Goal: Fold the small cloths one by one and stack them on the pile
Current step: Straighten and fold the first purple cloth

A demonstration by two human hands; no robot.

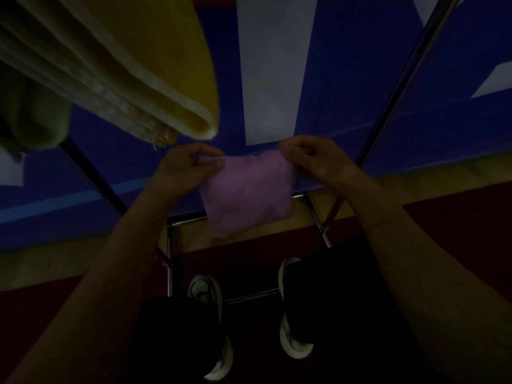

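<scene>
Left hand (184,164) and right hand (310,159) each pinch a top corner of the purple cloth (246,189), letting it hang flat at centre for folding; the pile (116,65) sits at ten o'clock.

1. I see a small purple cloth (248,191) hanging in the air by its two top corners, over the table edge.
2. A pile of folded cloths (116,65), yellow on top, lies at upper left.
</scene>
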